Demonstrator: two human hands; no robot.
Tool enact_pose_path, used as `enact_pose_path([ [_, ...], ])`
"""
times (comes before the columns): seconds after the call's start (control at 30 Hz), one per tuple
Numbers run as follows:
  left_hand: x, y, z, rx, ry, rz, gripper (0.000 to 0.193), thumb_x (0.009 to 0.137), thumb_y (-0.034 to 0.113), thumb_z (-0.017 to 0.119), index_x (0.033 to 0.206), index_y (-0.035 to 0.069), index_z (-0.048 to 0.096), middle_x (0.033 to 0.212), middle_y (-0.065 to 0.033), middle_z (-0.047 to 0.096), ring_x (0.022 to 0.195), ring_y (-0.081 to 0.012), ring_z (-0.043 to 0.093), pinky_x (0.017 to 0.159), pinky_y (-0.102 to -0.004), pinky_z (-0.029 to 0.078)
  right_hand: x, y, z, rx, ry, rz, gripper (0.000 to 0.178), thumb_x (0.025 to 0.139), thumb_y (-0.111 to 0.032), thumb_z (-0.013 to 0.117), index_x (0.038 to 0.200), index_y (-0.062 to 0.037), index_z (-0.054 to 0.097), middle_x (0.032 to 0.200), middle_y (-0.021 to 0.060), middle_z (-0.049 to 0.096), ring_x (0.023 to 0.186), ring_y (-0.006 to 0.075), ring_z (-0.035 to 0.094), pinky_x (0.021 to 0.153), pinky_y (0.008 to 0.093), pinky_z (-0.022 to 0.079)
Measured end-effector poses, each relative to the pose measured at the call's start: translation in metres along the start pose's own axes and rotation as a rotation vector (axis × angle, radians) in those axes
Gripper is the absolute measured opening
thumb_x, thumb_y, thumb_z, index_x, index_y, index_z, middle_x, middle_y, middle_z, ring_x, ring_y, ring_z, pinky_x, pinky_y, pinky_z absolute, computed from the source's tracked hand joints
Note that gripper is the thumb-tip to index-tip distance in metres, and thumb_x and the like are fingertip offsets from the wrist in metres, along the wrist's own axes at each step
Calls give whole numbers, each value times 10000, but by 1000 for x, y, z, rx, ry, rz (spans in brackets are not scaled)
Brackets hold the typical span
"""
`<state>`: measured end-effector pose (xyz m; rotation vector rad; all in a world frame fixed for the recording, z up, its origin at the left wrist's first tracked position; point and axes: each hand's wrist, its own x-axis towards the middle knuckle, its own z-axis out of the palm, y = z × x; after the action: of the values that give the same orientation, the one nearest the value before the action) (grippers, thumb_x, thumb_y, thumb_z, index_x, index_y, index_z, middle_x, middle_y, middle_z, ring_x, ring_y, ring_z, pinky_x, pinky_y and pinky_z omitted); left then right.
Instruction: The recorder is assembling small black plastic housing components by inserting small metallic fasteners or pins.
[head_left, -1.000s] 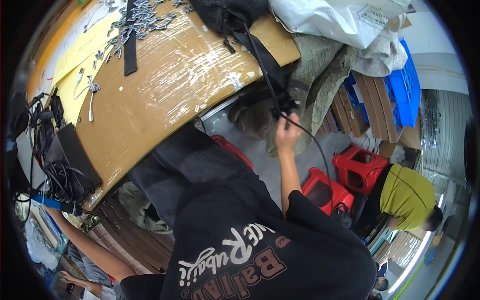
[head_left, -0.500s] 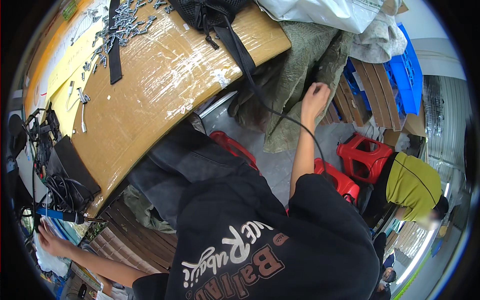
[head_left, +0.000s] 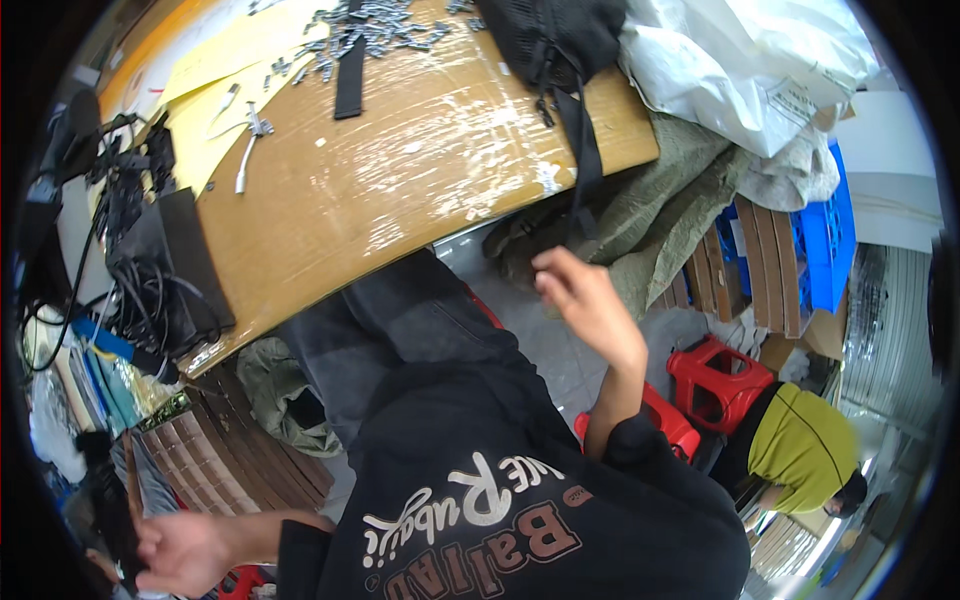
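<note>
Head view, from where I'm standing: right hand (head_left: 600, 305) looks empty, fingers loosely bent, with a black strap (head_left: 582, 150) hanging just past them. Left hand (head_left: 188, 550) has some dark thing (head_left: 110, 510) at its fingers, can't tell if gripped. Reads like a reaching step; holding the strap would call for closing those right fingers.

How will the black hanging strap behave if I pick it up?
The strap is probably floppy: it droops over the edge of the table. Being thin and flat, it looks light. Pulling could drag the bag, which it seems attached to.
</note>
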<state>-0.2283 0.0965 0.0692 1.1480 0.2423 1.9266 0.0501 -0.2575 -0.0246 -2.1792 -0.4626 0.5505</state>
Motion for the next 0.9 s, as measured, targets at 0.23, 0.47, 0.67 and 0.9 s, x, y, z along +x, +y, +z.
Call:
enact_pose_path([
  [0.23,-124,-71,124,138,-355,-667,247,835,26,507,1072,1,441,938,-98,519,650,-87,480,514,-185,379,127,-95,13,75,408,-544,111,722,-24,598,824,12,572,751,132,586,641,231,585,592,296,455],
  [0.47,-143,-140,161,384,-603,-682,286,775,97,636,1005,3,495,881,-42,552,598,-55,454,539,-171,373,221,-106,17,-272,292,-583,144,711,-89,645,805,13,608,694,127,599,621,210,580,603,287,463],
  [0.67,-150,-131,175,808,-863,-342,299,772,72,541,1068,34,527,1045,-128,526,855,-253,522,747,-347,417,212,-116,17,-449,253,-486,140,722,-82,606,761,51,588,689,159,597,634,235,598,598,308,468],
  [0.9,-157,-127,178,644,-1282,17,418,635,-68,458,1012,79,563,1114,-77,512,1107,-277,414,1009,-441,216,182,-105,21,-331,283,-560,128,737,-62,576,777,60,578,679,137,600,592,181,587,583,278,466],
])
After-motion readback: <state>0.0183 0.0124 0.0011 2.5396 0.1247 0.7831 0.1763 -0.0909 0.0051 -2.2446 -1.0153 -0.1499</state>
